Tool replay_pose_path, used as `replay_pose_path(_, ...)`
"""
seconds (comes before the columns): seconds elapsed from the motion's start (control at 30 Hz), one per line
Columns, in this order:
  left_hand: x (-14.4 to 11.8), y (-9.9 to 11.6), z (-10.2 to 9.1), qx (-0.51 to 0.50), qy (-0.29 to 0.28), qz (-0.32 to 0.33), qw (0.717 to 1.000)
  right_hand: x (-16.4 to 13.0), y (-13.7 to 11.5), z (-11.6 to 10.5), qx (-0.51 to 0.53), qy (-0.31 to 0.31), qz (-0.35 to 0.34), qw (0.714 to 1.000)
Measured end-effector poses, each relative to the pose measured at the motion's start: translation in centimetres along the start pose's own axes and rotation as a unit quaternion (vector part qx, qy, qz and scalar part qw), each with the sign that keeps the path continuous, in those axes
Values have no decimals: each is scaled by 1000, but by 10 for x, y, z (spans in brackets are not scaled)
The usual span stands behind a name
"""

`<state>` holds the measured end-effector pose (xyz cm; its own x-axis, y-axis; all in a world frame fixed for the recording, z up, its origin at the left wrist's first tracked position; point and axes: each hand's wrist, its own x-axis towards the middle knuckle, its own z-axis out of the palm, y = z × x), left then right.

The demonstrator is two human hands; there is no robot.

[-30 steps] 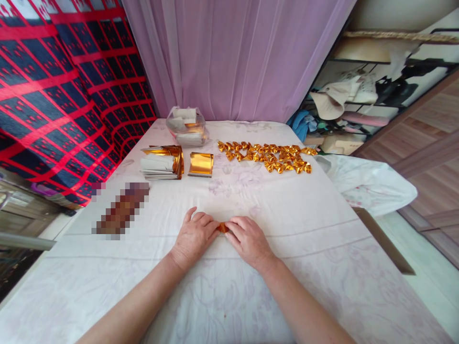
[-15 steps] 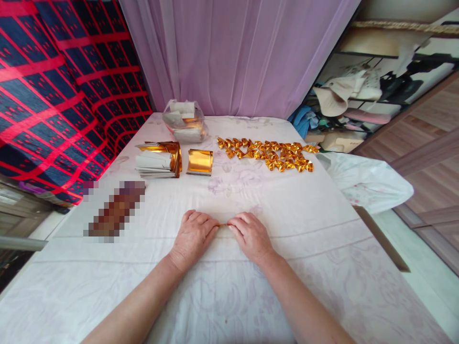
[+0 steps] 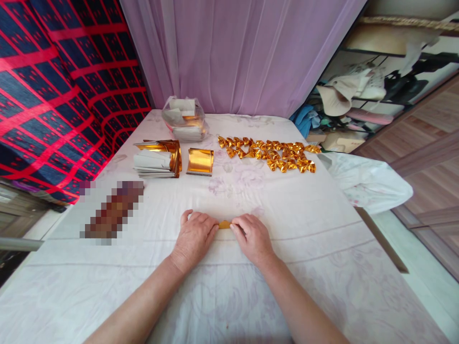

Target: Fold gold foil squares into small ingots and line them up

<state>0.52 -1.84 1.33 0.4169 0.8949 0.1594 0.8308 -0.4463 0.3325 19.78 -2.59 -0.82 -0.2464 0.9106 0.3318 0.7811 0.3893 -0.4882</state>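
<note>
Between my two hands, just above or on the tablecloth, is a small piece of gold foil paper (image 3: 224, 224). My left hand (image 3: 195, 235) pinches its left end with thumb and fingers, and my right hand (image 3: 253, 237) pinches its right end. Only the narrow middle of the paper shows; my fingers cover both ends. Beyond my hands lies a small stack of gold foil sheets (image 3: 200, 161). Left of it is a larger, fanned pile of grey-backed gold sheets (image 3: 154, 161). Several folded gold foil pieces (image 3: 276, 152) are laid out in rows at the back right.
A clear plastic bag (image 3: 184, 122) of more sheets stands at the back left. The table has a pale floral cloth (image 3: 229, 296). A blurred, pixelated item (image 3: 116, 210) lies at the left. A white plastic bag (image 3: 373, 184) hangs by the right edge, near shelves (image 3: 362, 102).
More of the gold foil paper now shows between my fingers, where only a thin strip was visible before. My hands have barely moved; the view has shifted slightly.
</note>
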Motion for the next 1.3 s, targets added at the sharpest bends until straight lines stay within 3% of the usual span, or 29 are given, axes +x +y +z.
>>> replay_pose_path(0.57,0,1,3,47,48,-37,997,2,-3,5,-26,17,35,999)
replay_pose_path(1.3,0,2,5,87,49,-32,994,3,-5,7,-41,20,36,998)
